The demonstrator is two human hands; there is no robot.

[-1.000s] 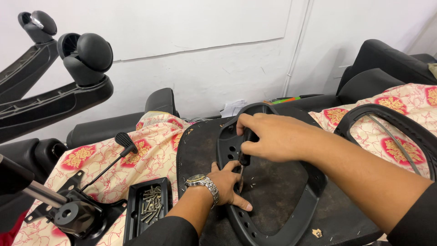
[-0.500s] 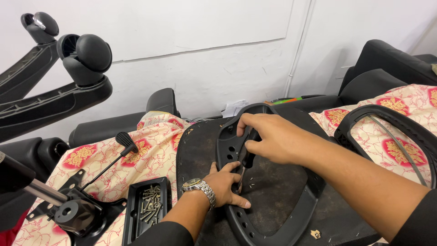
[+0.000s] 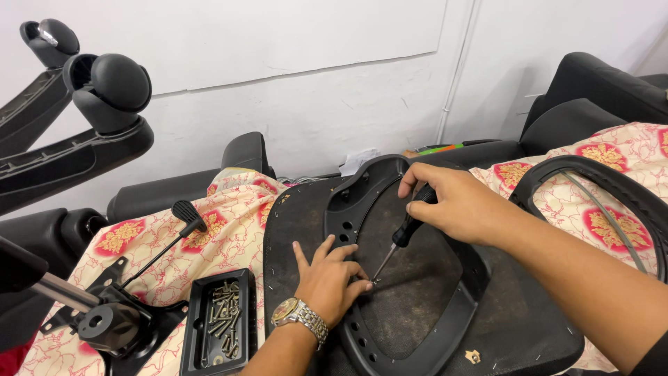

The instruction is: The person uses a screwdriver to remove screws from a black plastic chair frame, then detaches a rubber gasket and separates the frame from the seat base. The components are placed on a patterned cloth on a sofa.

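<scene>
The right hand (image 3: pixel 456 202) grips a black-handled screwdriver (image 3: pixel 403 233) whose tip meets the black plastic chair frame (image 3: pixel 445 327) at 6 o'clock, by the flat, open left hand (image 3: pixel 330 278), so a slip could poke a finger.

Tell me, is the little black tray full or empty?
Partly full: the black tray holds a loose heap of screws, with bare bottom showing around them.

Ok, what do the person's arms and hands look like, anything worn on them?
Both hands are bare, no gloves. The left hand has a metal link wristwatch in silver and gold tones with a pale dial. The right hand shows no rings; a dark sleeve edge appears near the elbow.
</scene>
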